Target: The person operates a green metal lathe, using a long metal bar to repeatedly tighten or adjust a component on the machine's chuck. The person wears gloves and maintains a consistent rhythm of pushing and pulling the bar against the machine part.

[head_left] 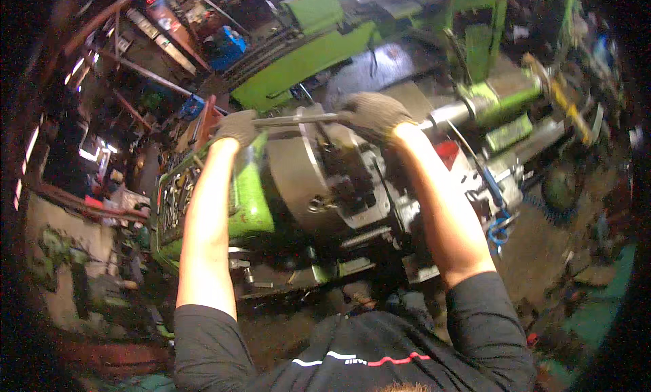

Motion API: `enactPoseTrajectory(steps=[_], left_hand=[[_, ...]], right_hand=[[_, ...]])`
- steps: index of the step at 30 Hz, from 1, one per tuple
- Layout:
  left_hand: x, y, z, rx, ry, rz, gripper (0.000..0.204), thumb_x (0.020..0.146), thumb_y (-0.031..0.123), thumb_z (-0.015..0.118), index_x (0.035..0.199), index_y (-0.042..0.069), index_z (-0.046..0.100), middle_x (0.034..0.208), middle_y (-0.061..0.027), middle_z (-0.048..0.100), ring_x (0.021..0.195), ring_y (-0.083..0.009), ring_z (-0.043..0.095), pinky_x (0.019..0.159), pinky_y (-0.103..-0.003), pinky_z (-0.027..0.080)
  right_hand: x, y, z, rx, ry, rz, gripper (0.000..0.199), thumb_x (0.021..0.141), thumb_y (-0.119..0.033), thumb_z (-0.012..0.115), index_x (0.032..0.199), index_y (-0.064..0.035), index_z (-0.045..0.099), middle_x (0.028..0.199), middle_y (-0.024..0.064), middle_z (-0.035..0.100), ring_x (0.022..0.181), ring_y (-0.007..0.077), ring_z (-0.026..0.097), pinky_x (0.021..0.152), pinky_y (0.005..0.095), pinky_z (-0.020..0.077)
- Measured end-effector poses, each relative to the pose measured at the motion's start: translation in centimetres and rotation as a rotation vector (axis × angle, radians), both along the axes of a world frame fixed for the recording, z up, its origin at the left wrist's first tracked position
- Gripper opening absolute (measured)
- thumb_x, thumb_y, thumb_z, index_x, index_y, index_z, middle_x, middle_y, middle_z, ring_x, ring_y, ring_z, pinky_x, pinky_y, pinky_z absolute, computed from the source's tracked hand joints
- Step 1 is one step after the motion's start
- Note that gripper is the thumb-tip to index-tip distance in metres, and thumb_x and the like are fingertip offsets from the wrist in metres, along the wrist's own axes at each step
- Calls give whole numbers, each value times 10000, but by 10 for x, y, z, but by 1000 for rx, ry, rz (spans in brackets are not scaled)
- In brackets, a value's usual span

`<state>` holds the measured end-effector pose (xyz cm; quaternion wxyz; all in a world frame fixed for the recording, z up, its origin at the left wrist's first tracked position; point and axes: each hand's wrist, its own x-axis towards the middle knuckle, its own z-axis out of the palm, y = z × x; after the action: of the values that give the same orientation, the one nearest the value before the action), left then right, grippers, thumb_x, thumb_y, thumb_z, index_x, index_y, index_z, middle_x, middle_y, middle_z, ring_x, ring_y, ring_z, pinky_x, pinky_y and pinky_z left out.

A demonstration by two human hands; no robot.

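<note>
Looking down from the head camera, both hands are in grey knit gloves and both are wrapped around the same metal bar (295, 119), which lies roughly level across the top of the big round steel chuck (319, 182) of a green lathe (251, 202). The left hand (237, 126) is closed tight on the bar's left end, just above the green housing left of the chuck. The right hand (375, 114) is curled shut over the bar's other end, right above the chuck's top edge, knuckles up. Both forearms are bare and stretched out straight, with black sleeves pushed up near the elbows. Left of the chuck, past the green housing, there's a tray of tools (175, 195), too dark and blurry to pick out single pieces. Right of the chuck there's a grey cylinder (451, 112) with green clamps and a blue hook-like part (500, 226) lower down. Behind the chuck sits another green machine (305, 60).
</note>
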<state>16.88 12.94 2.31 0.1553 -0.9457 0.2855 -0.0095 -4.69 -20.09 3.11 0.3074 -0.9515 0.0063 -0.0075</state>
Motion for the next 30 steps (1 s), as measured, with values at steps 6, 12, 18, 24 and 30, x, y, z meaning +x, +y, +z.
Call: enactPoseTrajectory(steps=[6,12,18,24,30], left_hand=[[-28,-38,16,159,56,189,293,995,246,679,1242,107,755,1239,-231,768,1205,-440,718,1049,-567,556],[-26,-10,33,-254,-82,-93,233,963,189,712,1174,207,809,1084,-161,801,1012,-414,768,880,-487,602],[-74,-8,97,-334,-398,184,328,885,331,798,1203,250,803,1098,-160,803,1023,-405,776,848,-489,603],[-173,-37,49,-1036,-46,251,579,834,199,891,1319,-40,681,1216,-153,759,1096,-265,728,962,-412,584],[-289,-89,-55,-2041,683,167,599,1171,391,454,1679,76,416,1659,-107,505,1515,-277,468,1323,-451,315]], right_hand=[[-2,-11,-1,174,-18,-78,478,965,-514,693,1201,-118,818,1272,177,784,1160,389,761,996,499,598],[-43,30,-45,784,-605,-698,462,919,-344,821,1240,-25,727,1232,212,725,1124,425,731,997,469,583],[-120,70,-58,991,-622,-437,491,899,-258,864,1289,-25,679,1214,202,706,1180,389,697,1040,461,560],[-88,90,2,969,-424,-140,577,927,-355,764,1377,-29,606,1268,312,712,1218,501,680,1054,588,534],[-58,112,12,1178,-262,-130,334,1002,-261,774,1213,-16,688,926,89,759,800,187,726,710,370,575]])
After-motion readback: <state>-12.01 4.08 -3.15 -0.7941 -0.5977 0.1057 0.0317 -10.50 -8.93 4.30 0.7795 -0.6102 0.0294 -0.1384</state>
